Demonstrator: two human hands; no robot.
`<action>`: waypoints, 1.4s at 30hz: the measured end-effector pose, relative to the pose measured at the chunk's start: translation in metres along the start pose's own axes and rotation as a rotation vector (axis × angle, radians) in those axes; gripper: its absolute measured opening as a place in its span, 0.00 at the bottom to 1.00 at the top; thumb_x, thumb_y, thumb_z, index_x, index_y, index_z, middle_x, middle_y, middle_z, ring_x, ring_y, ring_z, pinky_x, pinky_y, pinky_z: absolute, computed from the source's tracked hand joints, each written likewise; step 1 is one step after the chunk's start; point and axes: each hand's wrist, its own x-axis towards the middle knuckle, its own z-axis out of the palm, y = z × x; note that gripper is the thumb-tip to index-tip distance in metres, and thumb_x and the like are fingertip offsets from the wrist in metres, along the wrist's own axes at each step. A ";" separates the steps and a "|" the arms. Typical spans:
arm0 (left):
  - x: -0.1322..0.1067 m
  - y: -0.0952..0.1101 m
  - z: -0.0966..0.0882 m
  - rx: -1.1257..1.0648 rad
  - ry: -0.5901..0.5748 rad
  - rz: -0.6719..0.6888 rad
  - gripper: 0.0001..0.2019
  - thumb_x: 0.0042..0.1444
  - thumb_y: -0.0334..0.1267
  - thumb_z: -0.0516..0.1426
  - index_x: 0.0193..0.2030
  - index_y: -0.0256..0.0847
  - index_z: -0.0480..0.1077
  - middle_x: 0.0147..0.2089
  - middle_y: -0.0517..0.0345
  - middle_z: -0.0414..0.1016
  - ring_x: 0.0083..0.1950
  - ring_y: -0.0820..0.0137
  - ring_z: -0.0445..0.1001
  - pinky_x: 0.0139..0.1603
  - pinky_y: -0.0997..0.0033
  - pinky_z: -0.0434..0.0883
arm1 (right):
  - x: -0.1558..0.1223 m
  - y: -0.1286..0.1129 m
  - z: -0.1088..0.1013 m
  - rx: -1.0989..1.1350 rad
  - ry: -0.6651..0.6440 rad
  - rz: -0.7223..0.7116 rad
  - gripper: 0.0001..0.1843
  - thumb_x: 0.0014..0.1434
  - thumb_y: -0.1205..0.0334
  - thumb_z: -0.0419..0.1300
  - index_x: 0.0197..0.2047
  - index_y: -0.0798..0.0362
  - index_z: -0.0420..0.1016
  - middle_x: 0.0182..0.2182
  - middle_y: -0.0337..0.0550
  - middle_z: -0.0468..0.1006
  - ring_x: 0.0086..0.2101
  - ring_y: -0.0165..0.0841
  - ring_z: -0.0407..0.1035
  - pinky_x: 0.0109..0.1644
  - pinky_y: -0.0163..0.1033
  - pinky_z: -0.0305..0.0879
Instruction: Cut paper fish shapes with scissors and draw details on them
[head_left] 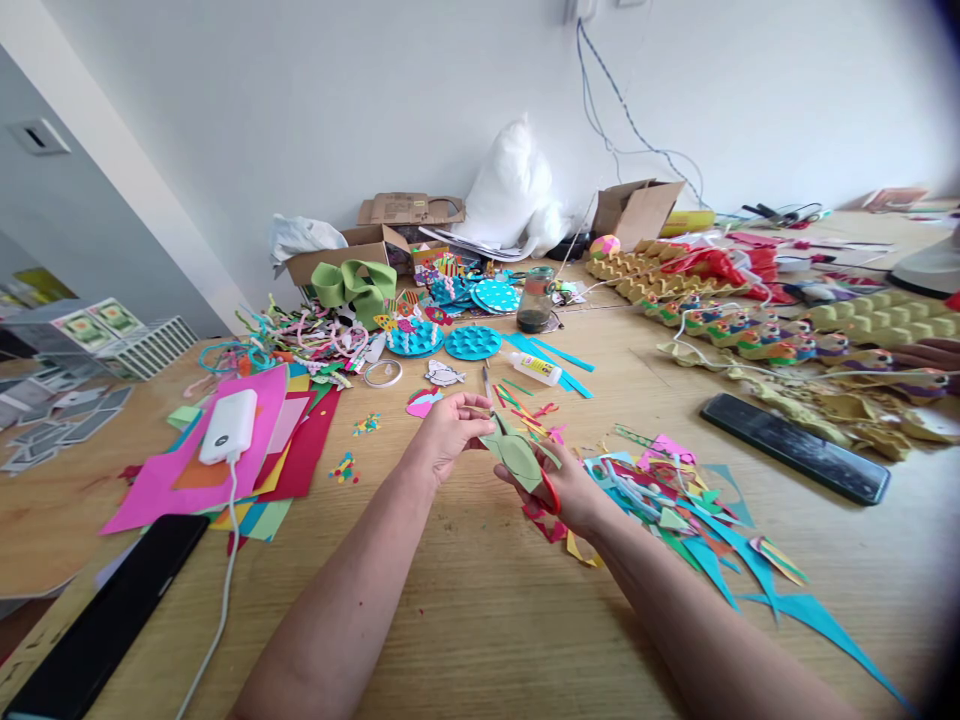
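Head view: two bare hands work close together above the table [469, 630], on the near side of the glue bottle [538, 369].
Left hand [452, 437]: partly closed, thumb and fingertips pinching the left edge of the green paper [517, 459]; nearer the person than the glue bottle and to its left.
Right hand [577, 495]: curled around the red-handled scissors [553, 493], nearer the person than the glue bottle and a little to its right; some of its fingers are hidden beneath the paper.
Green paper: raised between both hands, on the near side of the glue bottle, with a rounded shape showing on its face.
Scissors: one red handle loop shows against the right hand; the blades are largely hidden, so how far they are open I cannot tell.
Paper scraps [705, 560]: a loose, many-coloured heap right of the glue bottle and nearer the person.
Blue strips [564, 354]: lying just beside the glue bottle, reaching past it to the right.
Glass jar [535, 300]: upright, behind the glue bottle.
Coloured sheets [313, 445]: overlapping, well to the left of the glue bottle.
Phone [799, 447]: flat, well to the right of the glue bottle.
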 end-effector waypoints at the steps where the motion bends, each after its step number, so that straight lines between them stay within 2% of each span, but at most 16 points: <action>1: 0.000 0.000 0.000 -0.002 0.002 -0.002 0.13 0.42 0.22 0.64 0.37 0.34 0.72 0.29 0.58 0.74 0.29 0.73 0.74 0.30 0.73 0.73 | 0.000 0.000 0.000 -0.001 0.000 -0.002 0.23 0.42 0.47 0.73 0.25 0.52 0.66 0.13 0.30 0.65 0.12 0.24 0.57 0.15 0.31 0.53; 5: -0.001 0.000 0.001 -0.015 -0.028 -0.016 0.14 0.43 0.24 0.65 0.37 0.34 0.71 0.30 0.57 0.74 0.29 0.73 0.74 0.30 0.73 0.73 | -0.001 -0.002 0.000 -0.008 0.009 -0.014 0.20 0.43 0.49 0.72 0.27 0.52 0.68 0.13 0.30 0.64 0.12 0.24 0.57 0.15 0.31 0.52; 11: -0.001 -0.004 0.001 -0.004 -0.107 -0.073 0.19 0.40 0.24 0.68 0.41 0.34 0.70 0.33 0.55 0.75 0.29 0.72 0.75 0.28 0.74 0.72 | 0.000 -0.003 0.000 0.011 0.025 -0.032 0.17 0.43 0.54 0.71 0.27 0.52 0.69 0.13 0.30 0.64 0.13 0.24 0.56 0.16 0.31 0.54; 16: 0.001 -0.003 -0.002 -0.004 -0.053 -0.062 0.16 0.41 0.24 0.65 0.39 0.35 0.71 0.32 0.55 0.76 0.30 0.71 0.76 0.29 0.73 0.73 | 0.001 0.001 -0.004 0.002 0.031 -0.041 0.16 0.48 0.54 0.68 0.25 0.52 0.65 0.13 0.31 0.67 0.13 0.24 0.59 0.16 0.30 0.54; 20: 0.001 0.001 -0.003 -0.031 0.008 -0.043 0.15 0.41 0.23 0.63 0.39 0.35 0.72 0.30 0.59 0.75 0.25 0.74 0.73 0.26 0.76 0.70 | 0.000 0.001 -0.005 -0.008 0.014 -0.029 0.17 0.48 0.54 0.68 0.25 0.53 0.65 0.14 0.32 0.68 0.14 0.23 0.59 0.17 0.29 0.53; 25: 0.000 0.005 -0.002 -0.076 0.027 -0.051 0.15 0.41 0.21 0.61 0.38 0.34 0.70 0.28 0.59 0.75 0.24 0.70 0.76 0.27 0.71 0.72 | 0.000 0.000 -0.004 -0.008 0.005 -0.010 0.19 0.48 0.51 0.69 0.26 0.53 0.65 0.14 0.32 0.68 0.14 0.24 0.60 0.17 0.29 0.53; 31: 0.001 0.003 -0.001 -0.083 0.029 -0.044 0.14 0.41 0.20 0.64 0.36 0.34 0.71 0.29 0.56 0.77 0.28 0.72 0.76 0.33 0.74 0.73 | 0.000 -0.001 -0.002 -0.002 -0.011 0.001 0.22 0.47 0.47 0.70 0.25 0.53 0.64 0.14 0.31 0.67 0.14 0.23 0.60 0.17 0.28 0.52; 36: 0.007 -0.001 -0.005 -0.064 0.059 0.020 0.15 0.38 0.21 0.66 0.35 0.34 0.71 0.31 0.55 0.78 0.31 0.71 0.77 0.36 0.74 0.71 | -0.002 -0.003 -0.002 -0.011 -0.110 -0.013 0.25 0.51 0.41 0.66 0.25 0.54 0.66 0.15 0.34 0.69 0.15 0.24 0.61 0.17 0.28 0.52; 39: 0.012 -0.003 -0.011 -0.018 0.104 0.060 0.16 0.39 0.22 0.66 0.36 0.34 0.71 0.30 0.57 0.78 0.31 0.72 0.76 0.35 0.74 0.70 | -0.003 -0.004 -0.003 -0.002 -0.184 0.027 0.29 0.52 0.35 0.62 0.28 0.56 0.70 0.17 0.37 0.71 0.16 0.25 0.64 0.17 0.29 0.54; 42: 0.016 -0.002 -0.020 0.140 0.183 0.134 0.14 0.42 0.22 0.64 0.38 0.35 0.70 0.28 0.60 0.76 0.27 0.74 0.73 0.32 0.75 0.68 | -0.003 -0.002 -0.005 -0.013 -0.215 0.080 0.31 0.51 0.32 0.62 0.29 0.57 0.70 0.17 0.38 0.71 0.16 0.25 0.64 0.18 0.29 0.55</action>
